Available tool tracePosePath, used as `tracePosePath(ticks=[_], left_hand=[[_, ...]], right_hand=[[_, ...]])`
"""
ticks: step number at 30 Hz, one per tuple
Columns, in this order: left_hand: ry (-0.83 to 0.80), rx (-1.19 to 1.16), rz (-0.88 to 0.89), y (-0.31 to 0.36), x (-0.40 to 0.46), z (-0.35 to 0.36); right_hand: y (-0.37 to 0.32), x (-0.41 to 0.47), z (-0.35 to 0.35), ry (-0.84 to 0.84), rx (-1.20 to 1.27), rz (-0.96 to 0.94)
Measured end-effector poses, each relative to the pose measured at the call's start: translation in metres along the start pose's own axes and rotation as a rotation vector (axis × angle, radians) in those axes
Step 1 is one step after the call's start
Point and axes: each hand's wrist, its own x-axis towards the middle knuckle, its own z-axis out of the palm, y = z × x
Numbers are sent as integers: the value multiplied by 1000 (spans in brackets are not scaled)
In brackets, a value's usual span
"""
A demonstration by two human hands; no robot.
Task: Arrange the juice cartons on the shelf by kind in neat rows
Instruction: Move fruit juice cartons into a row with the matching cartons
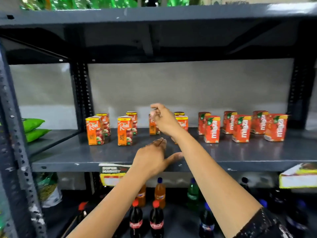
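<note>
Grey painted steel formed the shelf (223, 157) on which the cartons stood. On its left half stood the orange apple juice cartons (93, 130), arranged in short front-to-back pairs: one pair at far left, a second pair (124, 131) just to its right, and further orange cartons partly hidden behind the raised arm. On the right half stood the red juice cartons with white lettering (211, 129), three pairs in staggered rows, each rear carton offset to the left of its front one; the outermost red carton (275, 127) stood near the right upright.

The right hand (163, 120) was raised over the middle of the shelf, fingers bent and drawn together beside an orange carton (153, 125); blur prevented confirming whether it touched or gripped that carton. The left hand (154, 158) lay low over the front of the shelf, palm down, fingers extended and thumb spread, holding nothing.

Below, dark cola bottles with red caps (135, 219) and orange soda bottles (159, 193) stood on the lower level. Green packets (33, 127) lay in the adjoining bay at left.
</note>
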Motion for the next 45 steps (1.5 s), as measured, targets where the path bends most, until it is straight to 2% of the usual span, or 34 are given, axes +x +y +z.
tracePosePath(ticks=[4,7,13,18,24,27,32,34,37,40,42,45], left_hand=[[-65,-7,88,63,32,8],[-56,-16,165,115,54,18],[-46,-85,289,222,87,37],[-124,-96,265,274,106,47],[-200,-121,220,280,115,53],[-243,-129,208,283,118,50],[-263,-149,197,287,118,49],[-260,-148,189,287,118,50],[-259,-146,180,287,118,50],[-262,-153,175,288,116,50],[-264,-157,173,288,116,50],[-262,-162,171,287,116,51]], right_hand=[[17,-10,-72,136,-68,-62],[34,-29,-138,233,-182,-55],[94,-77,-276,390,-374,146],[152,-117,-378,519,-603,440],[216,-157,-450,575,-884,1001],[232,-158,-461,557,-832,1105],[245,-137,-478,360,-684,1061],[263,-127,-490,291,-584,1094],[246,-125,-480,247,-388,1116],[233,-123,-466,198,-445,1073],[236,-121,-461,255,-449,1025],[238,-131,-458,526,-90,890]])
